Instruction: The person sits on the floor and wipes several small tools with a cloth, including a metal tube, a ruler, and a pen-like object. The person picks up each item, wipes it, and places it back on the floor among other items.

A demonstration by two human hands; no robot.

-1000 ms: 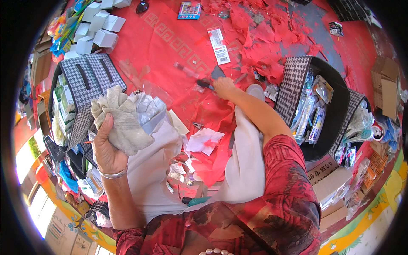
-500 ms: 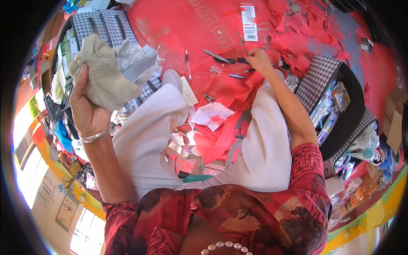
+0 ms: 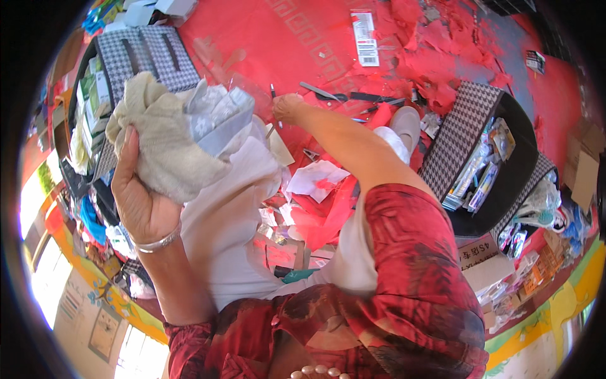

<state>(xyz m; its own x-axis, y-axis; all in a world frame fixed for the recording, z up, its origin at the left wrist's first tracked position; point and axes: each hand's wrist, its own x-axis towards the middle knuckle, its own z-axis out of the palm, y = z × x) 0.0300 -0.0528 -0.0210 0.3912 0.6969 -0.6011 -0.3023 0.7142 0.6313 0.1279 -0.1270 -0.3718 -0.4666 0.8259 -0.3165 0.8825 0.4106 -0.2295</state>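
My left hand is closed on a bunched beige cloth, thumb on the near side. A pale grey-blue fabric piece sticks out at the cloth's right. Crossing over my lap, my right arm reaches to the red floor covering, where my right hand is closed over the middle of a pen. Whether the fingers grip the pen or another thin thing is hidden. A grey flat tool, a dark strip and a blue pen lie to its right.
Houndstooth cases stand open at left and right, the right one filled with small packages. Crumpled white paper lies between my legs. A white printed card lies farther off, near torn red sheeting. A shoe shows at right.
My right hand has swung left across my lap, from the dark tools to the pen. My left hand, with the cloth, has shifted slightly right and nearer.
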